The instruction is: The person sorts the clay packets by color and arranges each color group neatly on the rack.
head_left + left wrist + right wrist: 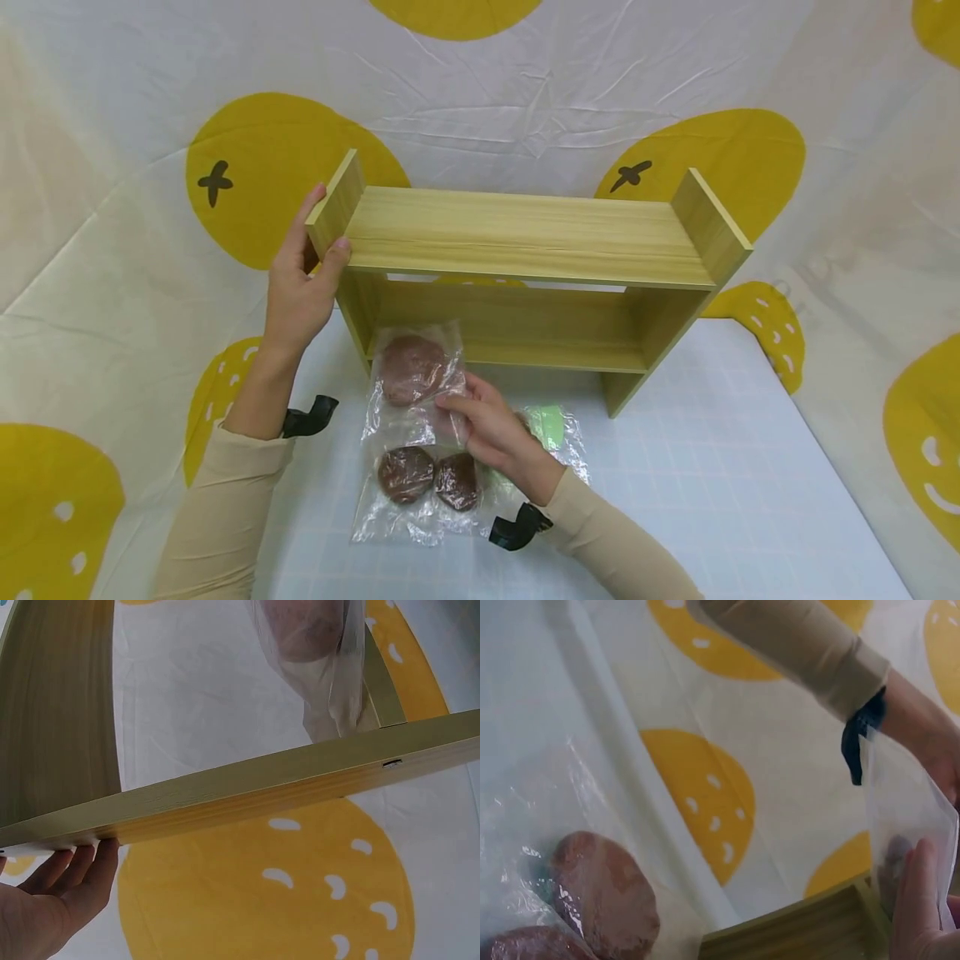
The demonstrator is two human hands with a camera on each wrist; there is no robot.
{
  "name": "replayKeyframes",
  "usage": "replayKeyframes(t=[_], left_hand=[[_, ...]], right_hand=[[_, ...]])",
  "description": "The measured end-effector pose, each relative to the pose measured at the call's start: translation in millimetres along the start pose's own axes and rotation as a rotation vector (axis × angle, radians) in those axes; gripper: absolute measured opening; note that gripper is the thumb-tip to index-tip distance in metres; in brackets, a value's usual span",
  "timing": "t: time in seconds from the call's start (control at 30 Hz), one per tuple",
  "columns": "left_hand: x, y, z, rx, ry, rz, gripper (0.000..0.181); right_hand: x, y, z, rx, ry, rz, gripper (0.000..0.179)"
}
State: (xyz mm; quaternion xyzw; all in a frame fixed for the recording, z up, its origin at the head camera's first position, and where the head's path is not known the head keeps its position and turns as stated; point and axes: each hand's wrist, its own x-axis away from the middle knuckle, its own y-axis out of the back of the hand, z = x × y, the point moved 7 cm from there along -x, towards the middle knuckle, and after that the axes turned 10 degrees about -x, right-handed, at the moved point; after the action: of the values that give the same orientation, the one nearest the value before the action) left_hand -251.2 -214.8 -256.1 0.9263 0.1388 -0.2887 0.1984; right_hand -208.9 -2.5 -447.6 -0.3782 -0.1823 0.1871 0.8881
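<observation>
The shelf (525,233) is pale yellow with fine wood grain; the bags (375,517) are clear, their pieces (411,369) reddish brown, one patch (552,427) light green. The white cloth (487,100) carries yellow blobs (277,200) with dark crosses or white marks. The surface (712,467) is pale blue, faintly checked, the sleeves (217,500) beige, the wrist straps (307,419) black.

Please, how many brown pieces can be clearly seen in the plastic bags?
3: one brown piece in the bag the right hand pinches; two more pieces side by side in plastic on the table. More may be hidden behind it.
</observation>
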Motion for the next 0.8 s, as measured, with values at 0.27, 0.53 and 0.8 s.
replayKeyframes(t=[0.27,0.53,0.8], left_hand=[[0.7,0.2,0.2,0.004,0.001,-0.002,0.058],[-0.3,0.5,-1.8,0.027,-0.020,0.000,0.059],[1.2,1.4,-0.3,0.034,0.001,0.007,0.059]], right_hand=[[-8.1,-2,-5,-0.071,-0.010,-0.069,0.046],[-16.2,-7,-6,-0.143,-0.002,-0.083,0.037],[-15.3,-6,-12,-0.083,-0.026,-0.082,0.028]])
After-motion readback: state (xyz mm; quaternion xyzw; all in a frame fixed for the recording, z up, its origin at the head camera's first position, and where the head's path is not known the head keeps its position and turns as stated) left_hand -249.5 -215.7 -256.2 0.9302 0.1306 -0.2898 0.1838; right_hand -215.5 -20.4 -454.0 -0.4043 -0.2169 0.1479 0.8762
